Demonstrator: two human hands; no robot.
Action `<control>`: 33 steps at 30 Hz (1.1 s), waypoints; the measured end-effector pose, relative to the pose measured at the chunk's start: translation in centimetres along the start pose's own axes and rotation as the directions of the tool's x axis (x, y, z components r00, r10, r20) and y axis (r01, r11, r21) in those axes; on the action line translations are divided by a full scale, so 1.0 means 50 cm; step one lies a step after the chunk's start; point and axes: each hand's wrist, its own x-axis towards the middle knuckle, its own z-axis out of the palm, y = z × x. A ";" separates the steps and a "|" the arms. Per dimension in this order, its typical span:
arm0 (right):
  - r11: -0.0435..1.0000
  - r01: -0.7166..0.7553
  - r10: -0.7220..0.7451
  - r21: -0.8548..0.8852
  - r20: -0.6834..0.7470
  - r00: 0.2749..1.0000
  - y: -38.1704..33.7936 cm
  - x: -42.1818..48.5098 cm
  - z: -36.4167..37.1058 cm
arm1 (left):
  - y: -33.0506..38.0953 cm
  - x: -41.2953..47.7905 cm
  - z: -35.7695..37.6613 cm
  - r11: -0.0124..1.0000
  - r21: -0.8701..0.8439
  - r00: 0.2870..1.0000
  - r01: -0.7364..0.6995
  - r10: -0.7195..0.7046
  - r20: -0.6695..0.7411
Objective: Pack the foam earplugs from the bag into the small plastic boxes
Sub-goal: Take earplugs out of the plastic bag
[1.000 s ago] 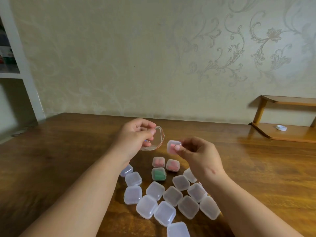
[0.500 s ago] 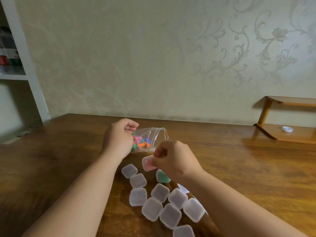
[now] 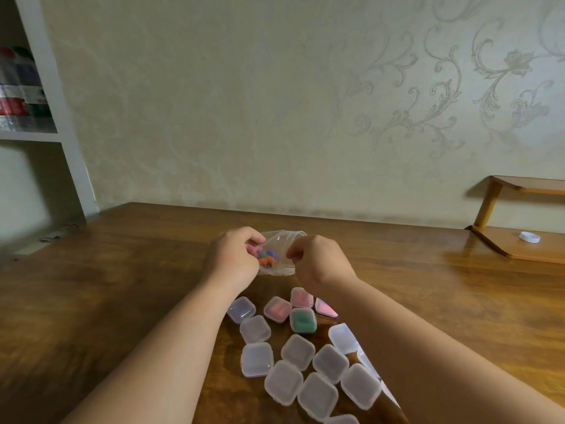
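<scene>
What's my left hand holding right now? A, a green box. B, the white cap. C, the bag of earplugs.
C: the left hand grips the bag, with coloured earplugs showing through its clear side.

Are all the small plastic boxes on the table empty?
No, the green-filled box and the pink-filled boxes beside it show coloured contents through their lids.

No text can be read; labels on the shelved packages point(image 3: 21, 96) are too blurred.
</scene>
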 end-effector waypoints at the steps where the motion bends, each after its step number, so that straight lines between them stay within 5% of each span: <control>1: 1.000 -0.001 0.001 -0.001 0.010 1.000 -0.003 0.006 0.003 | -0.001 0.000 0.003 1.000 0.000 1.000 -0.001 0.001 0.009; 14: 0.976 -0.045 0.091 -0.212 0.215 0.972 -0.063 0.053 0.022 | -0.011 0.006 0.016 0.993 0.102 0.997 0.065 -0.068 0.024; 24: 0.913 0.156 0.033 -0.376 0.451 0.892 -0.123 0.074 0.007 | -0.012 0.009 0.017 0.986 0.152 0.997 0.065 -0.069 0.018; 33: 0.941 -0.036 0.189 -0.337 0.433 0.882 -0.100 0.078 0.003 | -0.013 0.010 0.016 0.988 0.126 0.996 0.089 -0.090 0.001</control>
